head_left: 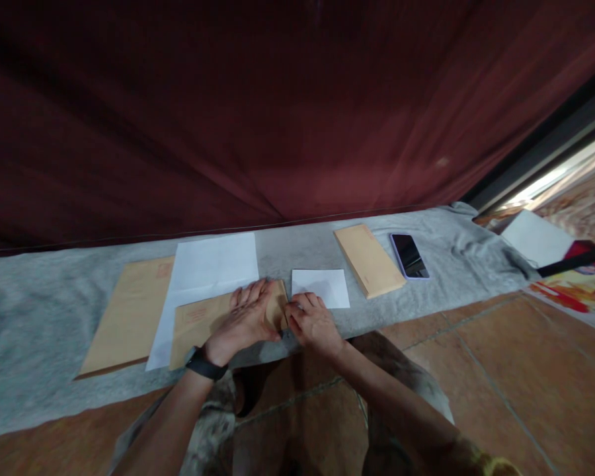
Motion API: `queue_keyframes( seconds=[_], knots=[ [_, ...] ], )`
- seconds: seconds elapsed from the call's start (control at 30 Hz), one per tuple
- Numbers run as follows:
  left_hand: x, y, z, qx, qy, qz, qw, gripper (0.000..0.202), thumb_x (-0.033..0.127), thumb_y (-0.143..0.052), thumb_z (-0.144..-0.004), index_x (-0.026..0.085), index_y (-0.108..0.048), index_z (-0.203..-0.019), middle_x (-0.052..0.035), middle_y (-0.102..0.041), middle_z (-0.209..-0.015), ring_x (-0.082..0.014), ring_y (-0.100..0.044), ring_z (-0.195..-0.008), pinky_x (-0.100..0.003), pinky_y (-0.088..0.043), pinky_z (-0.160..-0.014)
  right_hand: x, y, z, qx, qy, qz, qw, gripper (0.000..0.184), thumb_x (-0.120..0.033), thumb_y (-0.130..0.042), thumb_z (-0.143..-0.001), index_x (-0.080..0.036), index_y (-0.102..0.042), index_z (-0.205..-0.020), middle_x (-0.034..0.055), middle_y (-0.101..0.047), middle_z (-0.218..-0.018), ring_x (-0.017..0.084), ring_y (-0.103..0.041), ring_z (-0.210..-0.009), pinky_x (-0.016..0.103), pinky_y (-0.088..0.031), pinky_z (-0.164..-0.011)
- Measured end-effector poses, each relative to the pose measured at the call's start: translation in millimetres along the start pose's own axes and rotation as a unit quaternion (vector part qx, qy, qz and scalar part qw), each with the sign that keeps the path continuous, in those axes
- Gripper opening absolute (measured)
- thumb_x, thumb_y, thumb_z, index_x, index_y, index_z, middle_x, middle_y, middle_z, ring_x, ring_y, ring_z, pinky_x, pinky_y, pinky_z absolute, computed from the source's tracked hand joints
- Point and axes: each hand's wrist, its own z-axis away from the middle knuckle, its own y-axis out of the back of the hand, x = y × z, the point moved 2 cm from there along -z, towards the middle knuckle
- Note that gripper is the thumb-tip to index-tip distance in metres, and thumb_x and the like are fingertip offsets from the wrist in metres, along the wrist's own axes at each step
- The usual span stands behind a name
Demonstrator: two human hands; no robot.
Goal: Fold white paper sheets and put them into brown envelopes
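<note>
A brown paper envelope (198, 322) lies at an angle in front of me, its left part over a sheet of white paper (217, 259). My left hand (248, 316) rests flat on the right part of this envelope, fingers stretched out, a dark band on the wrist. At the envelope's right end, my right hand (316, 322) has its fingers curled in on the edge. Part of that edge is hidden by the fingers. Just beyond the right hand sits a small white paper rectangle (322, 281), its lower left corner covered by the knuckles.
A larger brown envelope (129, 307) lies at the left, partly beside the white sheet. Further right are a stack of brown envelopes (369, 261) and a phone (409, 256). Grey cloth (297, 248) covers the narrow surface, backed by a dark red curtain (277, 132). Tiled floor (476, 370) shows below.
</note>
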Motion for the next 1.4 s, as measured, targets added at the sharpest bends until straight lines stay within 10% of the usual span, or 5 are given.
queue_keyframes(
  seconds=[0.43, 0.87, 1.13, 1.4],
  knots=[
    [2.9, 4.2, 1.5, -0.006, -0.004, 0.01, 1.0, 0.116, 0.047, -0.078, -0.062, 0.016, -0.02, -0.157, -0.0196, -0.031, -0.162, -0.0351, -0.027, -0.15, -0.052, -0.017, -0.122, -34.5, 7.2, -21.3, -0.099, -0.168, 0.005, 0.981, 0.025, -0.026, -0.046, -0.098, -0.018, -0.067, -0.109, 0.0112, -0.069, -0.109, 0.023, -0.066, -0.097, 0.033, -0.051, -0.082],
    [2.0, 2.3, 2.2, 0.021, -0.018, 0.012, 1.0, 0.119, 0.049, -0.08, -0.06, 0.013, -0.022, -0.158, -0.0215, -0.034, -0.16, -0.0363, -0.03, -0.148, -0.052, -0.018, -0.121, -18.2, 9.9, -29.4, -0.148, -0.264, -0.113, 0.946, 0.032, -0.031, -0.045, -0.098, -0.016, -0.073, -0.102, 0.0141, -0.076, -0.103, 0.025, -0.072, -0.094, 0.029, -0.049, -0.075],
    [5.5, 8.6, 3.3, 0.01, -0.015, 0.031, 0.999, 0.118, 0.05, -0.08, -0.06, 0.015, -0.023, -0.157, -0.0224, -0.036, -0.158, -0.0373, -0.031, -0.148, -0.054, -0.021, -0.121, -11.7, 5.8, -27.9, -0.202, -0.298, -0.356, 0.862, 0.038, -0.028, -0.046, -0.096, -0.017, -0.063, -0.064, 0.0027, -0.066, -0.059, 0.011, -0.057, -0.049, 0.021, -0.041, -0.051],
    [2.0, 4.5, 2.4, 0.021, -0.031, 0.032, 0.999, 0.121, 0.05, -0.082, -0.059, 0.012, -0.022, -0.157, -0.0233, -0.037, -0.156, -0.0373, -0.033, -0.146, -0.051, -0.025, -0.12, -21.4, 1.1, -26.8, -0.251, -0.306, -0.464, 0.792, 0.031, -0.021, -0.048, -0.095, -0.018, -0.057, -0.066, -0.0046, -0.059, -0.05, 0.007, -0.047, -0.037, 0.017, -0.034, -0.039]
  ],
)
